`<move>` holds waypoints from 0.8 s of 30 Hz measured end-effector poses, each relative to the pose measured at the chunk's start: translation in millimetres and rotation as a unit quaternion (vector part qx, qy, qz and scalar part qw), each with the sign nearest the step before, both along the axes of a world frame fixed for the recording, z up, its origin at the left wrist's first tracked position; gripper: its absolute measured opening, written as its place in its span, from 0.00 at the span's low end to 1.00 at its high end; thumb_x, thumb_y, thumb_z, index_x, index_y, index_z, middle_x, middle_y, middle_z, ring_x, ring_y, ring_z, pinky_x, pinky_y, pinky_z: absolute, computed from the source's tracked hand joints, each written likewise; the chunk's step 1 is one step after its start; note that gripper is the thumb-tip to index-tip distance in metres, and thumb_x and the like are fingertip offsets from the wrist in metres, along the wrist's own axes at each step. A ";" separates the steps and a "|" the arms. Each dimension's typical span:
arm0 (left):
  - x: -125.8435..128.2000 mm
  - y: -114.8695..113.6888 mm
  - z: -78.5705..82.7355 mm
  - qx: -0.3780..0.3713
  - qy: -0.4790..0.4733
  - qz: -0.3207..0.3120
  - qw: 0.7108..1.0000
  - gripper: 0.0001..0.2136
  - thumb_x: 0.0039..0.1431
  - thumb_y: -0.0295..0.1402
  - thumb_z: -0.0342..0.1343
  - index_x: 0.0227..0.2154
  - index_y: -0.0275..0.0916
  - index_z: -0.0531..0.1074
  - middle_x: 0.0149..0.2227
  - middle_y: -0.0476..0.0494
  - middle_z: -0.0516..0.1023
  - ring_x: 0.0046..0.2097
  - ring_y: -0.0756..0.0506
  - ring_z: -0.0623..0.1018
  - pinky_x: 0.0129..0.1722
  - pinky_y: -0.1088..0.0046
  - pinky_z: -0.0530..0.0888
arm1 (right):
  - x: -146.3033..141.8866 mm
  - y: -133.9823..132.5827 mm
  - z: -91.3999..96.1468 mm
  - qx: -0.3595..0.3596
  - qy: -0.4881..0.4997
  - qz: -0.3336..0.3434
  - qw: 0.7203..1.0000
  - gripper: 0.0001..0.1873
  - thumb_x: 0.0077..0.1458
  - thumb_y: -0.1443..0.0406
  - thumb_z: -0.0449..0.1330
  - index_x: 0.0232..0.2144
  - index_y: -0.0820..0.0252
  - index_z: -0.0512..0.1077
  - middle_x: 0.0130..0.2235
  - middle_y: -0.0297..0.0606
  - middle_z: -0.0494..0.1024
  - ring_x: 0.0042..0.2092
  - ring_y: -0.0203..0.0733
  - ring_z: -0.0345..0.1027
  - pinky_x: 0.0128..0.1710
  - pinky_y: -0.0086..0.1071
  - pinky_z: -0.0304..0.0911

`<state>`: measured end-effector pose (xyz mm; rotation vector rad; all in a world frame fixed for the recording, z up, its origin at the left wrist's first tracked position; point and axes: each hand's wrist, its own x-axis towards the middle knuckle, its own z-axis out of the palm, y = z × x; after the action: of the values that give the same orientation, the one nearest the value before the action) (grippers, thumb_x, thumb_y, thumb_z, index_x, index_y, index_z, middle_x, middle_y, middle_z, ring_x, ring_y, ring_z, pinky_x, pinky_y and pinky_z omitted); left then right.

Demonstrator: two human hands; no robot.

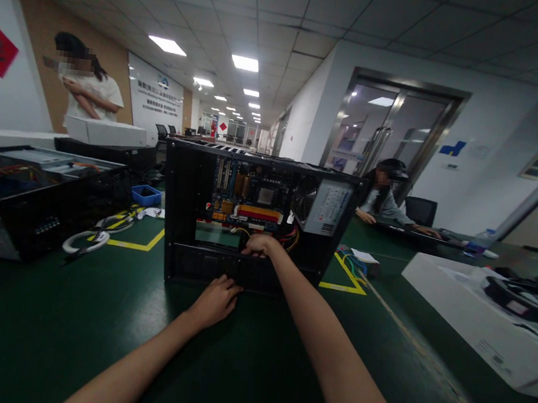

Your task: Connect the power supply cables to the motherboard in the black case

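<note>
A black computer case point(202, 265) stands before me with its open side facing me. Inside it are a motherboard point(271, 182) with red and yellow memory slots point(260, 215), and a power supply point(331, 208) with a label at the upper right. Coloured cables point(293, 236) hang below the power supply. My right hand point(258, 246) reaches into the lower middle of the case, its fingers curled; whatever they grip is hidden. On the tabletop, my left hand point(216, 301) lies with fingers stretched out, their tips at the bottom edge of the case.
Another open computer case point(51, 220) stands on the left, near a blue bin point(146, 195) and a coiled white cable point(87, 243). A white box point(473, 331) with black parts on it is at the right. Two people point(96, 92) are beyond the green table point(144, 336).
</note>
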<state>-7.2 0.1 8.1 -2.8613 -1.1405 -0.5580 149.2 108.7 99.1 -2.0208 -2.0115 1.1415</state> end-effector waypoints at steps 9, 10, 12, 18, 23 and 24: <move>0.4 0.4 -0.6 0.009 0.003 -0.001 1.000 0.13 0.55 0.28 0.46 0.44 0.39 0.66 0.38 0.44 0.68 0.42 0.44 0.65 0.44 0.67 0.63 | 36.4 -17.4 9.9 -0.035 0.345 -0.111 0.931 0.06 0.51 0.71 0.55 0.26 0.62 0.60 0.22 0.29 0.68 0.24 0.31 0.67 0.28 0.30 0.66; 0.4 0.0 0.0 0.008 0.003 -0.001 1.000 0.13 0.55 0.28 0.46 0.44 0.40 0.66 0.37 0.44 0.68 0.42 0.44 0.65 0.43 0.67 0.63 | 37.3 -17.5 8.6 -0.035 0.366 -0.126 0.922 0.05 0.51 0.71 0.55 0.26 0.62 0.60 0.22 0.30 0.69 0.24 0.31 0.67 0.29 0.31 0.66; 0.3 -0.6 1.3 0.005 0.005 0.000 1.000 0.13 0.56 0.28 0.46 0.44 0.40 0.66 0.37 0.44 0.68 0.42 0.44 0.65 0.43 0.67 0.64 | 37.4 -16.8 5.8 -0.038 0.401 -0.156 0.902 0.05 0.51 0.70 0.55 0.27 0.61 0.60 0.23 0.31 0.69 0.25 0.32 0.67 0.29 0.33 0.66; 0.3 -0.9 1.7 0.009 0.003 0.001 1.000 0.13 0.56 0.28 0.47 0.44 0.40 0.65 0.37 0.44 0.68 0.42 0.44 0.65 0.44 0.67 0.63 | 33.1 -15.9 2.5 -0.056 0.469 -0.255 0.844 0.06 0.54 0.72 0.51 0.26 0.60 0.58 0.23 0.31 0.66 0.26 0.33 0.65 0.29 0.35 0.66; 0.5 -0.8 0.0 0.007 0.001 0.000 1.000 0.13 0.55 0.28 0.47 0.44 0.40 0.65 0.37 0.44 0.68 0.41 0.44 0.65 0.42 0.67 0.64 | 33.8 -11.2 -0.1 -0.080 0.505 -0.314 0.800 0.07 0.55 0.71 0.48 0.25 0.62 0.58 0.24 0.33 0.65 0.29 0.34 0.65 0.29 0.34 0.65; 0.5 -0.7 -0.1 0.006 0.001 0.001 1.000 0.13 0.55 0.28 0.47 0.44 0.40 0.65 0.37 0.44 0.68 0.41 0.44 0.65 0.42 0.67 0.64 | 34.5 -8.5 -1.3 -0.087 0.512 -0.318 0.793 0.07 0.55 0.71 0.47 0.25 0.62 0.59 0.25 0.34 0.64 0.29 0.34 0.64 0.30 0.34 0.65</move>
<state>-6.7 -0.6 7.9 -2.8493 -1.1352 -0.5609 183.7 100.2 97.8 -1.3563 -0.6496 1.6941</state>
